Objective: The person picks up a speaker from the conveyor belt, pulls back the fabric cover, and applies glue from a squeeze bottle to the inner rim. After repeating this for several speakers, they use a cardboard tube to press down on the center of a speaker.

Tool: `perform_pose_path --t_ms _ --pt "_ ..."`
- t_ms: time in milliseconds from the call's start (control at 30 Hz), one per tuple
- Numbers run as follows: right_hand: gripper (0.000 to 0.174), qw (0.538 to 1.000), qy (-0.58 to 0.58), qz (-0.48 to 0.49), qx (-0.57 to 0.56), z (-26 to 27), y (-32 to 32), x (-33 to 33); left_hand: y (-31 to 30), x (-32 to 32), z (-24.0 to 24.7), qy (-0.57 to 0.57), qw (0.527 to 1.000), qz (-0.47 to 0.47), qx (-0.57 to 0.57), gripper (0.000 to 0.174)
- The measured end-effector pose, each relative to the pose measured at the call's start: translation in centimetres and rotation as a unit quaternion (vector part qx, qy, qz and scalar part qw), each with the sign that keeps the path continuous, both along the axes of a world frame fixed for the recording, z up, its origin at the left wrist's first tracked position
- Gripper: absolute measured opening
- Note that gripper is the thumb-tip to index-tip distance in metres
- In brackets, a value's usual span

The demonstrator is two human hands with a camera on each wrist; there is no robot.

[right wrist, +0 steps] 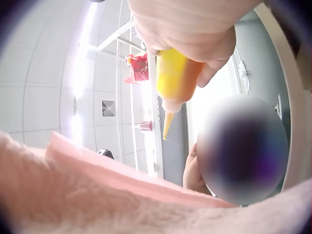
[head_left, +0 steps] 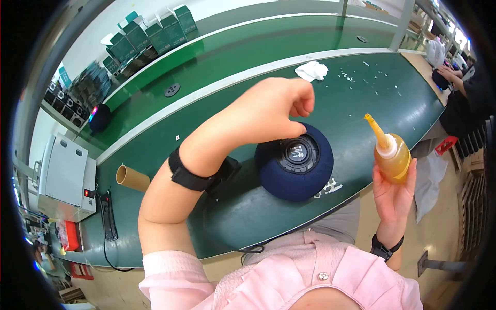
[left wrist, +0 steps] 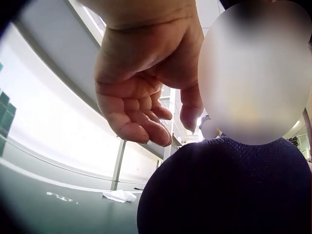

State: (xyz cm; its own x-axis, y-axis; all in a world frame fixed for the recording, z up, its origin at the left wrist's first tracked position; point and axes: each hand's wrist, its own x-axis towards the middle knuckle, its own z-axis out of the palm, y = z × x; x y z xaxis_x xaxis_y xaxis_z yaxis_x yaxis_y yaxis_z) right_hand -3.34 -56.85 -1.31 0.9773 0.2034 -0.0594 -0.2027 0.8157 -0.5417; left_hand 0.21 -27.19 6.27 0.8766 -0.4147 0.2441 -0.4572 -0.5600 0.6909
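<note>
A round, dark blue, fabric-covered speaker rests on the green bench, its black recessed base facing up with a label in the middle. Just above its far edge hovers my left hand, thumb by the rim of the base. In the left wrist view its fingers hang loosely curled, with nothing between them and the thumb. Off to the right, my right hand grips a squeeze bottle of yellow liquid from below. Its pointed nozzle tilts up and left, away from the speaker.
Beyond the speaker lies a crumpled white tissue. To the left stand a cardboard tube, a power strip and a white machine. Green boxes line the back shelf, and another person's hands work at far right.
</note>
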Motion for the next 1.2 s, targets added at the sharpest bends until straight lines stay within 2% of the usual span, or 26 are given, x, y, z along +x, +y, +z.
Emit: perform_pose_path --t_ms 33,67,100,167,333,400,433,467,500,533,600,633,700,733,800,833,900,933,967,1033,1067,1100,1133,1167,1200 --pt "0.055 1.000 -0.002 -0.002 0.002 0.0 -0.2 0.0 -0.3 0.4 0.0 -0.066 0.995 -0.061 0.047 0.025" --pt "0.054 1.000 0.006 0.006 0.006 -0.1 -0.4 0.0 -0.7 0.6 0.1 -0.086 0.988 -0.074 0.106 0.027" --pt "0.054 1.000 0.014 0.013 0.010 -0.2 -0.5 0.0 -0.9 0.7 0.3 -0.088 0.987 -0.076 0.108 0.027" --pt "0.054 1.000 0.018 0.014 0.014 -0.5 -0.8 0.0 -1.2 0.4 0.6 -0.063 0.977 -0.078 0.187 0.026" --pt "0.053 1.000 0.020 0.006 0.017 0.2 0.2 0.0 -0.7 0.2 0.2 -0.109 0.977 -0.056 0.175 0.025" --pt "0.051 0.999 -0.025 0.007 -0.032 0.2 0.2 0.2 -0.2 0.5 0.2 0.002 0.999 0.001 0.047 0.027" --pt "0.051 0.999 -0.025 0.009 -0.032 0.1 0.2 0.3 0.1 0.8 -0.1 0.002 0.999 0.003 0.046 0.027" --pt "0.051 0.994 -0.071 -0.017 -0.082 -0.1 0.2 0.3 0.6 1.1 -0.5 0.036 0.999 0.029 0.014 0.028" --pt "0.050 0.984 -0.116 -0.043 -0.131 -0.3 0.2 0.3 0.9 1.3 -0.7 0.070 0.996 0.054 -0.018 0.029" --pt "0.050 0.984 -0.116 -0.041 -0.133 -0.4 0.1 0.3 1.1 1.3 -0.9 0.111 0.989 0.078 -0.056 0.030" --pt "0.050 0.951 -0.202 -0.094 -0.214 -0.5 0.1 0.2 1.6 1.0 -1.1 0.152 0.979 0.102 -0.090 0.030" --pt "0.050 0.951 -0.200 -0.091 -0.216 -0.5 0.2 0.1 1.7 0.9 -1.1 0.191 0.966 0.125 -0.121 0.030" --pt "0.070 0.882 -0.252 -0.200 -0.345 -0.3 0.5 -0.1 1.9 0.5 -1.1 0.196 0.964 0.132 -0.125 0.030" --pt "0.070 0.882 -0.251 -0.196 -0.347 0.1 0.7 -0.2 2.0 0.4 -1.2 0.197 0.962 0.138 -0.127 0.030" --pt "0.091 0.814 -0.323 -0.229 -0.425 1.0 1.3 -0.8 2.3 0.2 -1.6 0.181 0.966 0.133 -0.126 0.030" --pt "0.091 0.814 -0.322 -0.226 -0.427 1.5 1.5 -1.2 2.4 0.1 -1.8 0.162 0.971 0.126 -0.123 0.031" --pt "0.106 0.752 -0.372 -0.205 -0.505 2.2 1.8 -1.8 2.5 -0.2 -1.9 0.151 0.973 0.126 -0.121 0.030" --pt "0.104 0.725 -0.428 -0.180 -0.509 2.2 1.6 -1.6 2.4 -0.3 -1.9 0.138 0.976 0.125 -0.116 0.030" --pt "0.104 0.724 -0.428 -0.179 -0.511 2.5 1.6 -1.8 2.4 -0.5 -1.9 0.139 0.975 0.124 -0.118 0.030" --pt "0.098 0.637 -0.536 -0.132 -0.538 3.1 1.8 -2.2 2.4 -0.6 -1.9 0.130 0.976 0.125 -0.119 0.030" --pt "0.087 0.662 -0.568 -0.115 -0.475 3.4 2.8 -2.3 2.5 -0.6 -2.0 0.130 0.976 0.124 -0.121 0.030" --pt "0.087 0.661 -0.567 -0.115 -0.477 3.8 3.7 -3.2 2.6 -0.5 -2.1 0.130 0.976 0.121 -0.128 0.030" --pt "0.071 0.774 -0.464 -0.083 -0.424 4.4 4.4 -4.9 2.7 -0.5 -2.2 0.129 0.975 0.119 -0.135 0.030" --pt "0.057 0.865 -0.348 -0.049 -0.358 5.0 4.9 -6.4 2.7 -0.5 -2.2 0.129 0.975 0.118 -0.136 0.030" --pt "0.045 0.933 -0.223 -0.014 -0.283 5.2 5.2 -7.0 2.7 -0.6 -2.1 0.132 0.975 0.118 -0.137 0.030"
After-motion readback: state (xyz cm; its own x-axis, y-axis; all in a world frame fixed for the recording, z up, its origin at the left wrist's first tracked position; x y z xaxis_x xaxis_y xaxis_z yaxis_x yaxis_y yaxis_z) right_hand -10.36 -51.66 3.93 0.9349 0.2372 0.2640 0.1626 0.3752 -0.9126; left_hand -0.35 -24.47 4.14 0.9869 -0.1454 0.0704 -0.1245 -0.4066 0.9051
